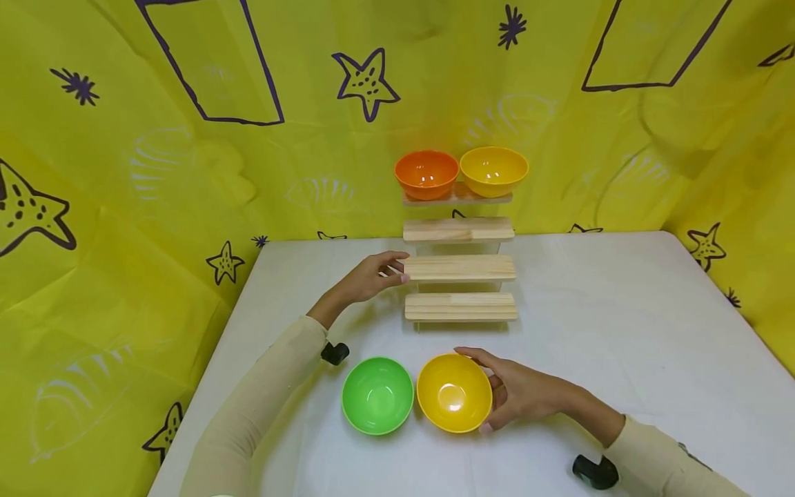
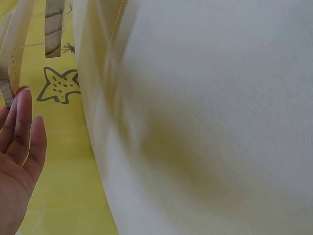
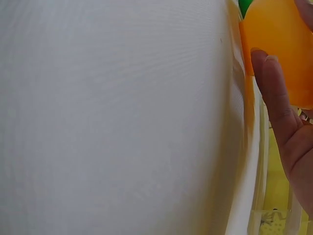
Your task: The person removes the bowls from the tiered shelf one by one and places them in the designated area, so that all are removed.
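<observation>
A tiered wooden display stand (image 1: 459,268) rises in steps at the far middle of the table. At the left end of one of its middle steps, my left hand (image 1: 373,276) grips the plank between fingers and thumb; the left wrist view shows this hand (image 2: 19,147) at its left edge. My right hand (image 1: 528,390) holds a yellow bowl (image 1: 455,393) by its right side, fingers at the far rim and thumb near. In the right wrist view the bowl (image 3: 281,49) looks orange-yellow. A green bowl (image 1: 377,395) sits beside it on the left.
On the top step stand an orange bowl (image 1: 426,174) and another yellow bowl (image 1: 494,171), side by side. The white tabletop (image 1: 621,310) meets a yellow patterned curtain (image 1: 310,172) at the back and sides. Dark wrist cameras (image 1: 335,353) hang below both sleeves.
</observation>
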The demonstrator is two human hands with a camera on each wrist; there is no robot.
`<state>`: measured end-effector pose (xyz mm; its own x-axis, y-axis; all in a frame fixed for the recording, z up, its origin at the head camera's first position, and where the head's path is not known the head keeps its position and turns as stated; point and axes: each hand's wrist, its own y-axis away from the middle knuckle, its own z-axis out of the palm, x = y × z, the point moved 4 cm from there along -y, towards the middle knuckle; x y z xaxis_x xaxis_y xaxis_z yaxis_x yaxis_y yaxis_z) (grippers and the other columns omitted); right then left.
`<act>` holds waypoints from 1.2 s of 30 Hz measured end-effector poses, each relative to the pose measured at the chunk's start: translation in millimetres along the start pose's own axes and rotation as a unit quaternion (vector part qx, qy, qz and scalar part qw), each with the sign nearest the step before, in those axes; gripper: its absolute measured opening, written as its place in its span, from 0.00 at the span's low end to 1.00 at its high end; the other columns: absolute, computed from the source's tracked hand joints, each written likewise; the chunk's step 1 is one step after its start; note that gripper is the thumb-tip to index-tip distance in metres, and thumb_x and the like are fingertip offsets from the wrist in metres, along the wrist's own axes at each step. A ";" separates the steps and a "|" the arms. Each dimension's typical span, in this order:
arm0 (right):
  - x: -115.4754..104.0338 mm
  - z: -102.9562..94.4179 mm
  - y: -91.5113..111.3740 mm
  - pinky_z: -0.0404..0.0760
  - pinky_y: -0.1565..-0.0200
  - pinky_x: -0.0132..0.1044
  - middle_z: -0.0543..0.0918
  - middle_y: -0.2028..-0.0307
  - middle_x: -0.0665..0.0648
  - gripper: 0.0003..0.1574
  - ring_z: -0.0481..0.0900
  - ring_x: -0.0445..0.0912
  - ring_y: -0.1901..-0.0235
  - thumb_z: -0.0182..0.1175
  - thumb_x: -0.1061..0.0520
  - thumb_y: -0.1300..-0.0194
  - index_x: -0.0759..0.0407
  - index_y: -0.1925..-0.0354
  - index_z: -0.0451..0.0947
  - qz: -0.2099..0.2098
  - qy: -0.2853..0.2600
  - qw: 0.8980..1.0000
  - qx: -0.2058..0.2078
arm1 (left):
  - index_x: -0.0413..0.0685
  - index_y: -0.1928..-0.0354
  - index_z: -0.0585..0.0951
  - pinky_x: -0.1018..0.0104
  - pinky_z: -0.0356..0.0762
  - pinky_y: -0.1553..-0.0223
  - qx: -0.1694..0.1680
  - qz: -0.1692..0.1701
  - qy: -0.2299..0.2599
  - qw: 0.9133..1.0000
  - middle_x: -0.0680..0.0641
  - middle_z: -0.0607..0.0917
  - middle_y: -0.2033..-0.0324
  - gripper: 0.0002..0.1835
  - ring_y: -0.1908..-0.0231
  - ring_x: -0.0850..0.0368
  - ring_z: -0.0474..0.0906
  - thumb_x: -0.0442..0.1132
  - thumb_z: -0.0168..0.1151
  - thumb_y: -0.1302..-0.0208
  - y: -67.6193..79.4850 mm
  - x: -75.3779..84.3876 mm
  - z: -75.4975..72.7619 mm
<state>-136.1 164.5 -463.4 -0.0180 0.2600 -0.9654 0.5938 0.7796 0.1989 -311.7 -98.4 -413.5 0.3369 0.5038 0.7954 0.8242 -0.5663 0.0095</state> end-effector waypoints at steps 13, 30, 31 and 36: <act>-10.2 -17.9 8.3 0.87 0.63 0.42 0.58 0.29 0.71 0.66 0.84 0.48 0.62 0.76 0.57 0.44 0.54 0.21 0.45 -0.001 0.052 0.998 0.029 | 0.44 0.28 0.69 0.55 0.78 0.45 -0.001 0.005 0.015 1.000 0.38 0.81 0.44 0.30 0.46 0.46 0.80 0.43 0.63 0.28 1.8 -1.7 5.4; -62.4 -89.6 23.4 0.86 0.66 0.41 0.63 0.31 0.63 0.52 0.85 0.47 0.63 0.69 0.66 0.39 0.61 0.25 0.52 -0.103 0.119 0.981 0.109 | 0.45 0.28 0.69 0.55 0.79 0.46 0.001 0.008 0.002 1.000 0.38 0.82 0.44 0.30 0.47 0.46 0.80 0.43 0.63 0.28 1.5 -1.7 3.4; -65.0 -94.2 24.1 0.86 0.66 0.40 0.65 0.31 0.59 0.52 0.85 0.47 0.63 0.69 0.67 0.39 0.62 0.25 0.52 -0.111 0.126 0.979 0.116 | 0.44 0.28 0.69 0.55 0.79 0.46 0.002 0.009 0.001 1.000 0.38 0.82 0.44 0.30 0.47 0.46 0.80 0.43 0.63 0.28 1.6 -1.9 3.3; -76.6 -117.6 26.0 0.86 0.64 0.39 0.69 0.34 0.47 0.52 0.85 0.48 0.63 0.67 0.69 0.39 0.62 0.24 0.52 -0.133 0.141 0.971 0.140 | 0.44 0.28 0.69 0.55 0.79 0.46 0.002 0.011 -0.001 1.000 0.38 0.81 0.44 0.30 0.47 0.46 0.80 0.43 0.62 0.28 1.2 -1.9 2.2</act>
<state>-213.9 231.8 -364.4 -0.3964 0.2473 -0.8841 0.7327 0.6655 -0.1423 -310.3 -98.6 -416.4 0.3560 0.4922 0.7944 0.8185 -0.5744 -0.0109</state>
